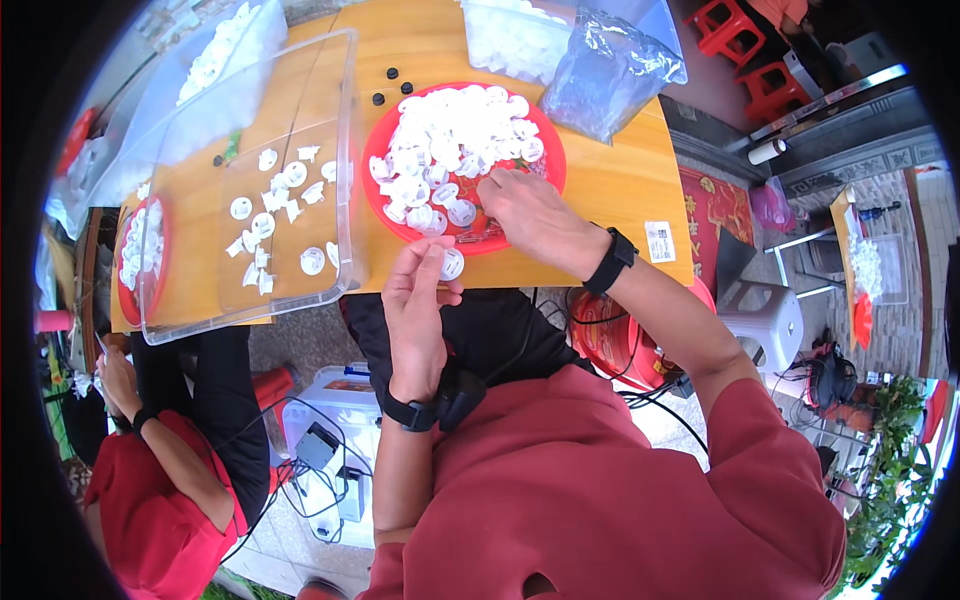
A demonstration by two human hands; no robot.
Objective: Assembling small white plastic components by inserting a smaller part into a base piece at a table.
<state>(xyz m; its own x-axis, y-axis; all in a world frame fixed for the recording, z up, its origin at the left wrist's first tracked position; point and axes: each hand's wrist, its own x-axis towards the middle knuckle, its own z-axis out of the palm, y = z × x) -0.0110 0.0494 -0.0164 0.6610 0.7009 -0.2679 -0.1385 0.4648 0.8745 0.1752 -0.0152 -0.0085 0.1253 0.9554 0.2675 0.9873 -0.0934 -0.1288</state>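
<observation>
My left hand [414, 305] is in front of the table's near edge, its thumb and fingers pinching a small white round plastic piece [452, 265] with dark slots or markings on its face. A round red tray [553, 135] on the table carries a heap of similar white plastic pieces [455, 130]. Over the tray's near right part, my right hand [535, 215] reaches in with bent fingers pressed together among the pieces. Whatever those fingertips grip is hidden beneath the hand. Each wrist wears a black band.
Left of the tray, a clear plastic bin [352, 110] has several scattered white pieces showing through it. Small black caps [392, 74] lie behind the tray. Another clear tub [510, 40] and a plastic bag [605, 75] stand at the back right. A co-worker [170, 480] sits at left.
</observation>
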